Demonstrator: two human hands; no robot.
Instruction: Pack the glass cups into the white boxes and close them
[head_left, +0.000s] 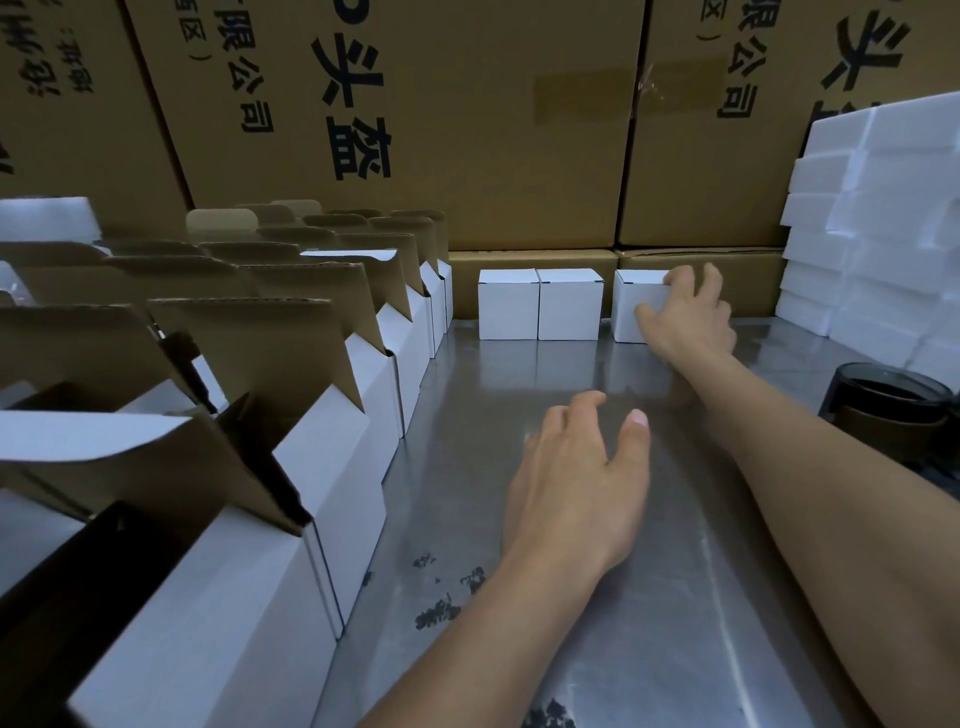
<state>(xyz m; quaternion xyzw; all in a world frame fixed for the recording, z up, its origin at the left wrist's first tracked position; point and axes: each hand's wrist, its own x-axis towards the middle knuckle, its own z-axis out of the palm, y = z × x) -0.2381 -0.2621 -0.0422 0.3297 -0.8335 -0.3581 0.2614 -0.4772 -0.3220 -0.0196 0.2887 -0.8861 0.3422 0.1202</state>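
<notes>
Many open white boxes (332, 467) line the tabletop's left edge, flaps up. Two closed boxes (537, 306) sit touching at the far edge. The left hand (576, 483) hovers spread and empty over the steel tabletop (649, 623). The right hand (685, 312) grasps a third closed box (631, 306), just apart from the pair. A dark glass cup (888, 410) waits at the right edge. Pushed carelessly, that box could knock its neighbours askew. Big brown cartons (467, 130) wall the back; white foam blocks (872, 223) stack right.

Three closed white boxes (540, 304) upright at table's far edge — open-flapped white boxes (363, 364) rowed along left.
</notes>
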